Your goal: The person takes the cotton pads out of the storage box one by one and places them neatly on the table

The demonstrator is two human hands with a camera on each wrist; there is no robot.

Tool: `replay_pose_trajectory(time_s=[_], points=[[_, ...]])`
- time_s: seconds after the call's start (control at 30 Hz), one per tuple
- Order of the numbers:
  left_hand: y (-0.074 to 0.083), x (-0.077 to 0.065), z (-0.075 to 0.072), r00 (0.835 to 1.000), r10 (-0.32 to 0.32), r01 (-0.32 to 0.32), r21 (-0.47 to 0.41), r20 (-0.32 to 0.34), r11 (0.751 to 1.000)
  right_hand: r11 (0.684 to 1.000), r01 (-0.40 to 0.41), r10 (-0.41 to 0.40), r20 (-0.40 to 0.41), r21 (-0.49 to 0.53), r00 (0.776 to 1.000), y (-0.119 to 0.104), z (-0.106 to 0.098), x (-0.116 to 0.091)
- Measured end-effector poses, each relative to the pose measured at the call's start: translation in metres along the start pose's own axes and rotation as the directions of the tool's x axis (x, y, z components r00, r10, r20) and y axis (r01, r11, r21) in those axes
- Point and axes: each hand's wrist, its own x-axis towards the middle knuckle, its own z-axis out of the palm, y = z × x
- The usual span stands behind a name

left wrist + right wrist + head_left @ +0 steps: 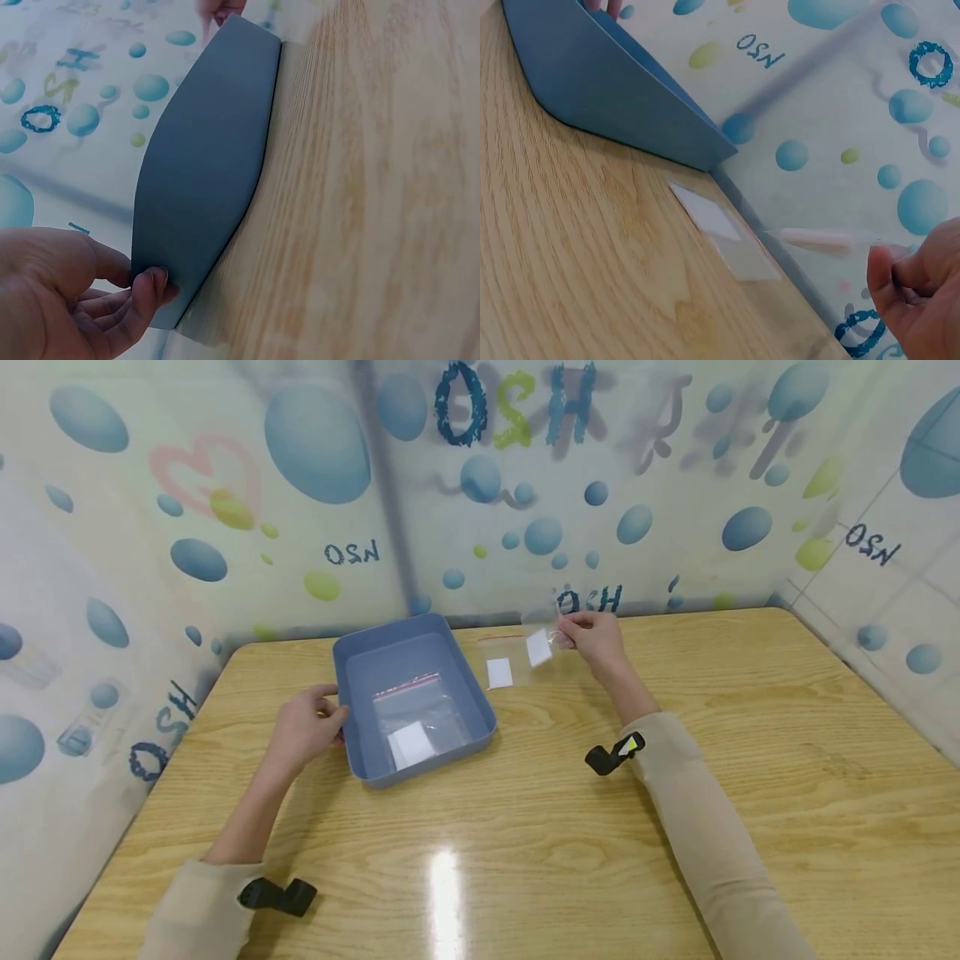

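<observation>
On the left, our left hand [303, 727] grips the near-side stretch of the tray's left wall; we'd keep that hold light, steadying the tray [367, 670] without tipping it. Inside, one clear bag [427, 706] lies flat, its red-striped top away from us. Just right of the tray, the second bag [498, 673] lies on the table [525, 810]. Farther right, our right hand [600, 639] pinches the third bag [536, 620] by its right-hand edge; holding that lightly and high enough should avoid dragging the one beneath. The pinched bag reaches leftward from our fingertips, raised off the table, its white square [538, 648] near them on the tray side.
</observation>
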Motion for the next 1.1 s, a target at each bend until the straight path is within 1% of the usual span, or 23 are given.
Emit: replay_pose_trajectory(time_s=[0.2,0.3,0.37,0.47,0.63,0.8,1.1], points=[[0.000,0.000,0.002,1.000,-0.002,0.002,0.000,-0.006,1.000,1.000,-0.016,0.015,-0.007,-0.024,1.000,0.009,-0.006,0.003],[-0.001,0.000,0.002,1.000,0.000,0.000,0.007,-0.013,1.000,0.999,-0.037,0.037,-0.013,-0.011,0.999,0.013,-0.008,0.004],[-0.002,0.001,0.002,1.000,0.002,-0.002,0.009,-0.016,1.000,0.998,-0.060,0.060,-0.021,-0.021,0.998,0.015,-0.010,0.005],[-0.002,0.001,0.002,1.000,0.004,-0.004,0.011,-0.018,1.000,0.993,-0.097,0.095,-0.033,-0.060,0.995,0.018,-0.012,0.006],[-0.002,0.001,0.002,1.000,0.000,0.000,0.008,-0.016,1.000,0.980,-0.128,0.121,-0.056,-0.155,0.991,0.021,-0.015,0.009],[-0.002,0.001,0.001,1.000,-0.007,0.007,0.009,-0.014,1.000,0.967,-0.130,0.121,-0.051,-0.221,0.991,0.023,-0.017,0.009],[-0.003,0.002,0.001,1.000,0.006,-0.006,0.001,-0.020,1.000,0.940,-0.110,0.109,-0.020,-0.322,0.994,0.026,-0.018,0.009]])
